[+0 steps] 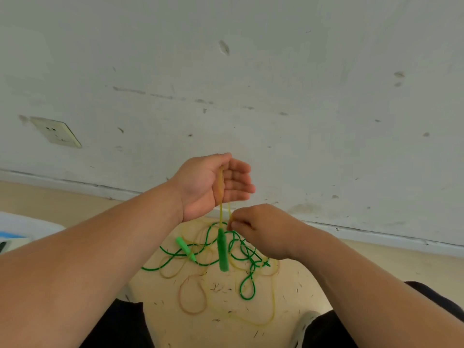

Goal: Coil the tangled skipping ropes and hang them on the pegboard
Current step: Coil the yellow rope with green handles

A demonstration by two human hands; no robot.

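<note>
Head view: the yellow skipping rope is near the middle of the frame, partly lifted. One strand runs down across the palm of the left hand, whose fingers are loosely curled around it. Below this hand the strand hangs straight, and a green handle dangles at its lower end, above the floor. The handle is a little blurred.

Just to the lower right, the right hand pinches a second thin yellow strand between thumb and fingertips; the other fingers are curled in. The two hands are close together but do not touch.

The rest of the yellow rope lies on the floor in wide, loose loops in the lower middle of the frame. The green skipping rope is tangled over it. A second green handle lies on the floor, left of the hanging one.

The floor is beige, with many small dark bits scattered on it. Behind it stands a scuffed white wall, with a wall socket at the middle left. A light shoe shows at the bottom edge.
</note>
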